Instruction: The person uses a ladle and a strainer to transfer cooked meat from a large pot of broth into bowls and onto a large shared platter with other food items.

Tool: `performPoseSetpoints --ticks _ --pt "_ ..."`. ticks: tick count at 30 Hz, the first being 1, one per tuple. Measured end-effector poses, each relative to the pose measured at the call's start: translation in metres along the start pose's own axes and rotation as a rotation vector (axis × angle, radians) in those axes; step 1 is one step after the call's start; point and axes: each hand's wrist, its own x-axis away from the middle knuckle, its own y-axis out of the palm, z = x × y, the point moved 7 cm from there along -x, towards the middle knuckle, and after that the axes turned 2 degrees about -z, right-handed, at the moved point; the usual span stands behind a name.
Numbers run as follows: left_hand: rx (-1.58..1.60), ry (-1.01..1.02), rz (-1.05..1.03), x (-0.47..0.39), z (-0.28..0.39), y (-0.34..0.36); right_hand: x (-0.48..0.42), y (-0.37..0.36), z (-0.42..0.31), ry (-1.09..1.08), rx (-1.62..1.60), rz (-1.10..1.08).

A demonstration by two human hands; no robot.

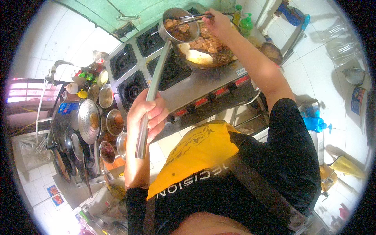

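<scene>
My left hand (151, 113) grips the long metal handle of a deep ladle (192, 29). Its bowl is tilted and holds brown cooked meat pieces (177, 26). In my right hand (217, 23) is a pair of dark chopsticks (195, 16), whose tips reach into the ladle's bowl. Beneath and to the right of the bowl, a wide pan (218, 61) sits on the stove with more brown meat (208, 42) and a pale piece (199, 57) at its near side. My right hand and forearm hide part of the pan.
The steel stove (188, 91) has several black burners (170, 69). At left are a perforated skimmer (89, 121), metal bowls of food (115, 122) and squeeze bottles (72, 88). A green pump bottle (246, 24) and a metal bowl (270, 53) stand beyond the pan at right.
</scene>
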Motion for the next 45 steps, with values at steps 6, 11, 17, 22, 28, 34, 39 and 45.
performPoseSetpoints --ticks 6,11,17,22,28,34,39,45 --pt "0.038 -0.004 0.012 -0.002 0.001 0.000 -0.005 -0.013 0.014 0.158 -0.314 0.038" --pt "0.098 -0.004 -0.060 0.001 -0.002 0.002 0.016 0.015 -0.054 0.569 -0.744 0.109" --pt "0.029 -0.019 -0.055 -0.001 -0.004 0.004 0.016 0.008 -0.067 0.602 -0.698 0.155" --pt "-0.052 0.006 0.001 0.000 -0.004 0.004 0.010 0.005 -0.083 0.058 0.084 -0.006" --pt "-0.028 -0.007 -0.047 -0.006 -0.003 0.004 0.003 -0.006 0.004 0.028 0.012 0.042" --pt "0.056 0.068 0.009 0.004 0.009 -0.007 -0.004 -0.016 -0.031 0.497 -0.952 0.225" --pt "0.059 0.141 0.034 0.013 0.015 -0.016 0.007 -0.037 -0.064 0.457 -0.620 0.264" --pt "0.033 0.153 0.103 0.021 0.018 -0.021 0.019 -0.006 -0.095 0.144 -0.015 -0.306"
